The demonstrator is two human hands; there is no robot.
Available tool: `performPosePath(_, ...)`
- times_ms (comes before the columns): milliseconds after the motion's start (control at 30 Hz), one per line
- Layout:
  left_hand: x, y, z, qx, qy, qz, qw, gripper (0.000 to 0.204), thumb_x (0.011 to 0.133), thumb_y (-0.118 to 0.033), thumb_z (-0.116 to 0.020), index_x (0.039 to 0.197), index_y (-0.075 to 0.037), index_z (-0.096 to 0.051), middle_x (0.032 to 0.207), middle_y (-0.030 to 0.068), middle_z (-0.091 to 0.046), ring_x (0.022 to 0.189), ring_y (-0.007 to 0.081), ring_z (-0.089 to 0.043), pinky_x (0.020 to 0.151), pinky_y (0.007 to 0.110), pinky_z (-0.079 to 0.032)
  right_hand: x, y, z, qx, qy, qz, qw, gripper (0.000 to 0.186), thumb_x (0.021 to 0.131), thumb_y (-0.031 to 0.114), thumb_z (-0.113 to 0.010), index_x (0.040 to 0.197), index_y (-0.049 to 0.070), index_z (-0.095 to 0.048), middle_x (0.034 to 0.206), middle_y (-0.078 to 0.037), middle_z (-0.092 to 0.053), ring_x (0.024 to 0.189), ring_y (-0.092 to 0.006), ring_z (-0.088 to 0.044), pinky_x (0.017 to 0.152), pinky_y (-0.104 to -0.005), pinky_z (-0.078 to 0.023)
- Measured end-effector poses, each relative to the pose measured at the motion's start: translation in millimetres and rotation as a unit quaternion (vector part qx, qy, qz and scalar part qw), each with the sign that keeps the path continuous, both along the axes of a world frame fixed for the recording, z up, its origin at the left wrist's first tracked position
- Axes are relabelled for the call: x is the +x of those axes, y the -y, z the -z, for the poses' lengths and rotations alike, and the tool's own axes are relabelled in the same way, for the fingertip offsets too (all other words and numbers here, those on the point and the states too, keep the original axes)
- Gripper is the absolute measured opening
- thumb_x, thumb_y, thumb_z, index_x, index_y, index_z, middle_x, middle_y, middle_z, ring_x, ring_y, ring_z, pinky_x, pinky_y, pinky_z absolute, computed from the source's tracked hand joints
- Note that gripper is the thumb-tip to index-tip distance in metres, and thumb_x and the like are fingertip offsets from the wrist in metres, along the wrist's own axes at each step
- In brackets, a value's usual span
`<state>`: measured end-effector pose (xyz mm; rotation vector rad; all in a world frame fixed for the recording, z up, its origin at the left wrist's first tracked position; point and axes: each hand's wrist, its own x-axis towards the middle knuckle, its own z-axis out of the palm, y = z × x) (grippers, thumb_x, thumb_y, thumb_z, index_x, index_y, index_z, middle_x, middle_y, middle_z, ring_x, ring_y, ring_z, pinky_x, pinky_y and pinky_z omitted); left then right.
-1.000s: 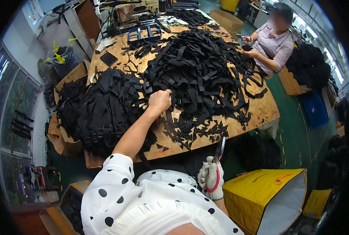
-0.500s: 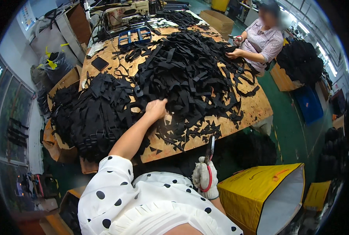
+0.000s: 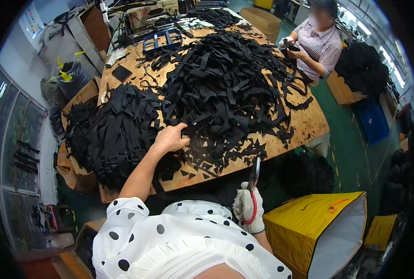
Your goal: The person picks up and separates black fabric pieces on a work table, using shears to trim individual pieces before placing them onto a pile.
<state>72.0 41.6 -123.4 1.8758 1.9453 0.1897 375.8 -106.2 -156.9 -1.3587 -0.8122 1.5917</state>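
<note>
My bare left hand (image 3: 170, 138) is at the near edge of a large heap of black webbing strips (image 3: 216, 88). Its thumb and index finger are apart, and nothing shows between them. In a white knit glove, my right hand (image 3: 249, 207) grips red-handled scissors (image 3: 255, 173) beside the table's front edge, the blades pointing up and away from me. Small black triangular offcuts (image 3: 237, 153) are scattered over the wooden table (image 3: 304, 125) in front of the heap. Left of my left hand lies a pile of black straps with buckles (image 3: 118, 130).
Across the table's right side, a co-worker (image 3: 321, 44) in a striped shirt holds a black piece. A yellow bag (image 3: 293, 228) stands open by my right arm. Farther back are a dark phone (image 3: 122, 73), a blue tray (image 3: 162, 41) and a cardboard box (image 3: 260, 23).
My left hand has drawn back slightly to the left and its thumb and index finger have parted. The scissors remain in my right hand. The co-worker's hands have come closer together.
</note>
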Motion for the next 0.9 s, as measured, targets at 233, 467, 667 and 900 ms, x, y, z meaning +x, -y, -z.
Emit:
performPosePath(233,31,-33,-36,0.051,0.384,-0.018,0.922,0.044,0.084,-0.044,-0.055,0.086,-0.001,-0.063,0.071,0.0071,-0.060,0.069,0.0133,-0.056,0.066,0.028,-0.044,-1,-2,-7,-0.033,-0.049,0.033,0.998,0.026,0.089,0.015,-0.050,0.112,0.005,-0.045,0.059,-0.001,-0.047,0.038,-0.0102,-0.042,0.034,-0.0238,-0.035)
performPosePath(467,150,-71,-8,0.114,0.106,0.121,0.980,0.040,0.077,-0.028,-0.061,0.112,-0.008,-0.058,0.088,0.0202,-0.065,0.086,0.0357,-0.062,0.076,0.042,-0.050,1,3,-7,0.005,-0.051,0.033,0.998,0.025,0.092,0.020,-0.048,0.111,0.005,-0.043,0.058,-0.002,-0.046,0.037,-0.0100,-0.039,0.031,-0.0237,-0.033)
performPosePath(667,177,-121,45,0.039,0.033,0.062,0.997,0.038,0.078,-0.028,-0.061,0.108,-0.005,-0.061,0.102,0.0209,-0.063,0.097,0.0360,-0.060,0.083,0.043,-0.049,2,6,-11,-0.027,-0.063,0.048,0.996,0.022,0.091,0.019,-0.048,0.109,0.008,-0.042,0.057,-0.001,-0.043,0.037,-0.0100,-0.038,0.031,-0.0232,-0.032)
performPosePath(900,159,-95,26,0.129,0.110,-0.019,0.985,0.037,0.080,-0.040,-0.059,0.095,-0.007,-0.065,0.090,0.0197,-0.065,0.089,0.0369,-0.062,0.078,0.045,-0.049,5,10,-3,-0.005,-0.062,0.068,0.996,0.021,0.091,0.016,-0.046,0.110,0.008,-0.043,0.056,-0.001,-0.042,0.037,-0.0103,-0.036,0.031,-0.0238,-0.031)
